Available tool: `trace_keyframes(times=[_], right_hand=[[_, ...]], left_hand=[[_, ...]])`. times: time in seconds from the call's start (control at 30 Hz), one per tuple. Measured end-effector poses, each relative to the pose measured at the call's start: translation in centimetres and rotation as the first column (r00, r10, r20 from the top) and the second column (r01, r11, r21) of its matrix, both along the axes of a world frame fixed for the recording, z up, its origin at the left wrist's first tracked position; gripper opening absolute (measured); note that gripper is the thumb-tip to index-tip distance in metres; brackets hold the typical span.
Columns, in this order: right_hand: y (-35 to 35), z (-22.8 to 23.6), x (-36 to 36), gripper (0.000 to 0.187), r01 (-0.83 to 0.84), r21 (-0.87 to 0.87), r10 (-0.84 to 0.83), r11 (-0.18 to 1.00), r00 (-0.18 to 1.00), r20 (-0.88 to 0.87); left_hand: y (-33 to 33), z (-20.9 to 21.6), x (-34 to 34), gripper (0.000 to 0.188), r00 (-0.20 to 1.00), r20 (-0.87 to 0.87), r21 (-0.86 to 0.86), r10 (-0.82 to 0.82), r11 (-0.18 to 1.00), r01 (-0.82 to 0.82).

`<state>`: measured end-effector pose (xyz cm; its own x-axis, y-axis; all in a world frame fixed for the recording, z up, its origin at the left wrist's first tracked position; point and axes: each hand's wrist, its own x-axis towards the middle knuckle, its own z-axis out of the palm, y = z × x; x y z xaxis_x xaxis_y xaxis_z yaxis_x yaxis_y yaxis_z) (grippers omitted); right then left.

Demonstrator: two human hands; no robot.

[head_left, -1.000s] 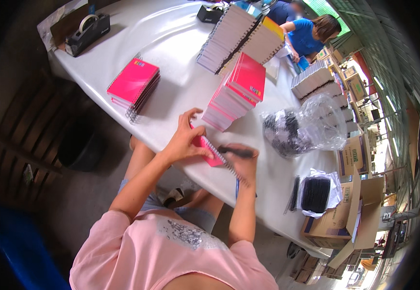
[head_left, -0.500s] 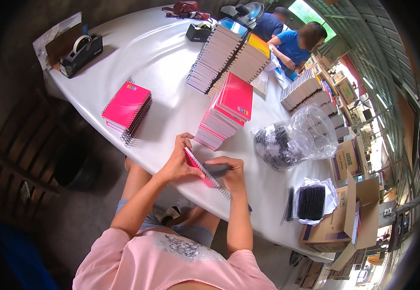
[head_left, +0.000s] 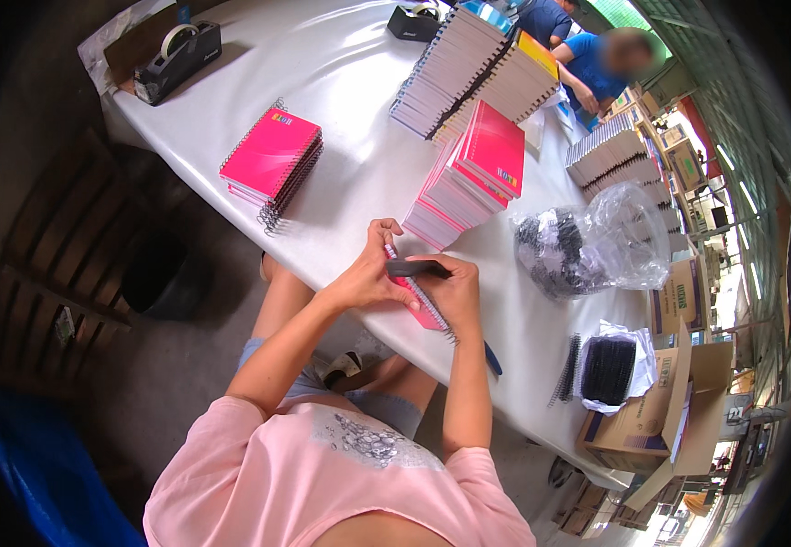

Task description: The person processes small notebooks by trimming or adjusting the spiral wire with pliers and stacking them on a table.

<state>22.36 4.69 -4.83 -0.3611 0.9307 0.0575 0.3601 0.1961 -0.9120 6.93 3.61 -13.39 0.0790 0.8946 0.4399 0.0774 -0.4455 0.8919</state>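
Observation:
A small pink notebook (head_left: 429, 317) with a spiral along its edge stands tilted at the table's near edge. My left hand (head_left: 365, 276) is closed around it, fingers at its far end and thumb on the cover. In my right hand (head_left: 459, 294) is a dark curved hand tool (head_left: 418, 268), held across the spiral edge; its kind I cannot make out. Loose coil wire sticks out at the notebook's near end. Just beyond my hands rises a stack of pink-covered notebooks (head_left: 450, 196). To the left lies a smaller pile of spiral-bound pink notebooks (head_left: 272, 157), with coil ends sticking out.
Tall notebook stacks (head_left: 455, 68) stand farther back. On the right are a clear bag of black coils (head_left: 555, 251), a bundle of black coils (head_left: 608, 372) and an open carton (head_left: 628, 424). A tape dispenser (head_left: 177, 62) sits far left. Another person (head_left: 591, 73) works beyond.
The whole view has shifted, so the table things appear farther right. My right hand has moved up along the spiral edge, bringing the dark tool across its far part. My left hand keeps its hold.

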Motion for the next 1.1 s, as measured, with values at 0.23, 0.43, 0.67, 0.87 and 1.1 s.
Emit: trace_keyframes(times=[0.23, 0.43, 0.67, 0.87, 1.1], right_hand=[[0.1, -2.0, 12.0, 0.030, 0.455, 0.464, -0.611, 0.760, 0.744, 0.270], [-5.9, -4.0, 16.6, 0.048, 0.456, 0.608, -0.749, 0.649, 0.525, 0.405], [-11.8, -8.0, 9.8, 0.044, 0.360, 0.601, -0.697, 0.714, 0.447, 0.561], [-9.8, -4.7, 7.6, 0.055, 0.446, 0.351, -0.568, 0.823, 0.653, 0.501], [-10.4, 3.1, 0.5, 0.048, 0.134, 0.575, -0.328, 0.807, 0.912, 0.248]], left_hand=[[0.0, -0.2, 0.1, 0.053, 0.993, 0.119, 0.041, 0.017, 0.999, -0.022], [-1.6, 2.7, 0.3, 0.052, 0.816, 0.560, -0.301, 0.147, 0.953, 0.035], [-3.4, 5.3, 0.8, 0.072, 0.913, 0.223, -0.045, 0.342, 0.939, -0.341], [-3.8, 6.4, 1.2, 0.074, 0.902, 0.231, 0.092, 0.364, 0.915, -0.393], [-4.3, 6.0, 0.8, 0.069, 0.905, 0.219, 0.213, 0.365, 0.887, -0.410]])
